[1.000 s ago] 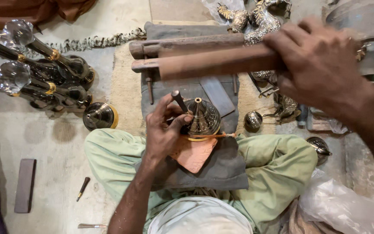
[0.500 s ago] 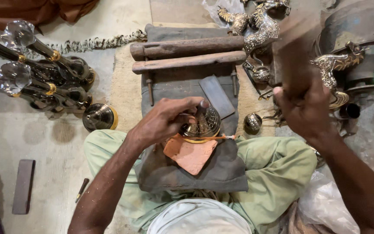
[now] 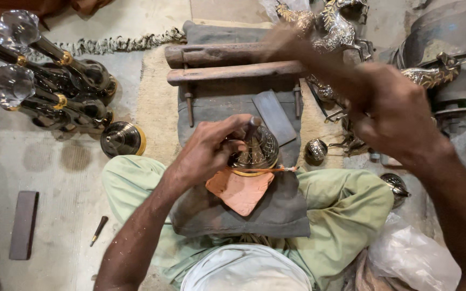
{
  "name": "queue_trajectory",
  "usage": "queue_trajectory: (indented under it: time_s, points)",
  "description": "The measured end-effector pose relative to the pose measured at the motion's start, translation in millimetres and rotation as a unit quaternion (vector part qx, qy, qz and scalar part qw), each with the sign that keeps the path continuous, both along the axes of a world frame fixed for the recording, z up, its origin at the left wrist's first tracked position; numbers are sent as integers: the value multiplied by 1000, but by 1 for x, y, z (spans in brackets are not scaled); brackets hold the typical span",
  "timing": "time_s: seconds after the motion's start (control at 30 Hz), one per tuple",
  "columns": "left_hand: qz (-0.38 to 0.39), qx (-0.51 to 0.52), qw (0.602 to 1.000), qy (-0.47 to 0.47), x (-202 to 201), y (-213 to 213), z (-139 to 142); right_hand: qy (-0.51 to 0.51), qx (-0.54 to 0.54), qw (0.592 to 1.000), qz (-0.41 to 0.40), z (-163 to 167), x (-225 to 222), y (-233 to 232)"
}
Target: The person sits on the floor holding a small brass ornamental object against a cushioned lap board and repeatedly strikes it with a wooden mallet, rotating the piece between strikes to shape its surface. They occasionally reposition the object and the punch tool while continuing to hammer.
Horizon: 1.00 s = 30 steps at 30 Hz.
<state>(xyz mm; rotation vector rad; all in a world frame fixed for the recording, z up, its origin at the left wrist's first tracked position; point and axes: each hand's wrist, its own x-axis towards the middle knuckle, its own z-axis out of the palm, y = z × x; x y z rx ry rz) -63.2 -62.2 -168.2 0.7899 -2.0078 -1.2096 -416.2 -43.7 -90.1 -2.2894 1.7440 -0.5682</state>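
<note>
A domed, engraved brass piece (image 3: 260, 153) rests on an orange pad (image 3: 241, 189) over a dark cloth (image 3: 254, 215) on my lap. My left hand (image 3: 211, 151) curls against the dome and pinches a short dark punch (image 3: 252, 126), whose tip stands on the top of the dome. My right hand (image 3: 397, 121) is raised to the right of the dome, gripping a wooden stick (image 3: 303, 54). The stick is blurred and points up and to the left.
A low wooden stand (image 3: 227, 73) with a flat dark plate (image 3: 274, 116) lies beyond my lap. Glass-topped metal pieces (image 3: 39, 81) and a small brass dome (image 3: 122, 139) sit at left, metal figurines (image 3: 333, 24) and an engraved ball (image 3: 315, 152) at right. A dark block (image 3: 22, 223) and small tool (image 3: 98, 230) lie on the floor.
My right hand swung the wooden stick from lying across the view, to upright at the right, to tilted up-left and blurred. My left hand stayed on the dome with the punch.
</note>
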Motion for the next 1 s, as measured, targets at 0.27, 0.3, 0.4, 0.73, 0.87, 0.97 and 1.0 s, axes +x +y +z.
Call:
queue_trajectory:
  time_s: [0.27, 0.3, 0.4, 0.73, 0.87, 0.97, 1.0]
  points:
    - [130, 87, 987, 46, -4, 19, -21, 340, -7, 937, 76, 41, 34, -26]
    - [144, 89, 984, 60, -4, 21, -23, 428, -23, 898, 96, 46, 39, -30]
    - [179, 113, 966, 146, -6, 28, -29, 275, 19, 958, 79, 61, 54, -43]
    - [162, 239, 937, 196, -1, 27, -41, 478, -9, 870, 124, 74, 75, -49]
    - [133, 178, 953, 206, -3, 19, -40, 389, -75, 910, 123, 62, 62, -52]
    - [121, 136, 961, 206, -3, 18, -39, 255, -29, 962, 93, 55, 54, -55]
    - [119, 127, 963, 205, -2, 18, -38, 205, -2, 976, 78, 53, 53, -56]
